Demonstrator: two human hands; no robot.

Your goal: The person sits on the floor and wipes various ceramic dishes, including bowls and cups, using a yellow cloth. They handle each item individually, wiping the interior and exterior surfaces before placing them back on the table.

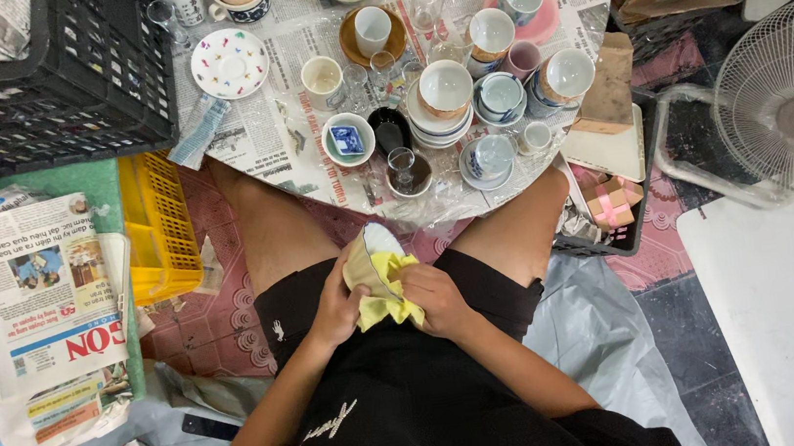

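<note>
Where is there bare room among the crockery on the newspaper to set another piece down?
Bare newspaper lies between the speckled saucer, the cream mug and the black crate. Right of the mug, cups and the stacked bowls crowd together.

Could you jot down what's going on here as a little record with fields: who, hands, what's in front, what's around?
Who: a person seated on the floor, seen from above
Left hand: holds a small beige bowl over the lap
Right hand: presses a yellow cloth against the bowl
In front: cups, saucers and glasses crowded on newspaper, including a speckled white saucer
Left side: yellow crate, black crate, stack of newspapers
Right side: white fan
</note>
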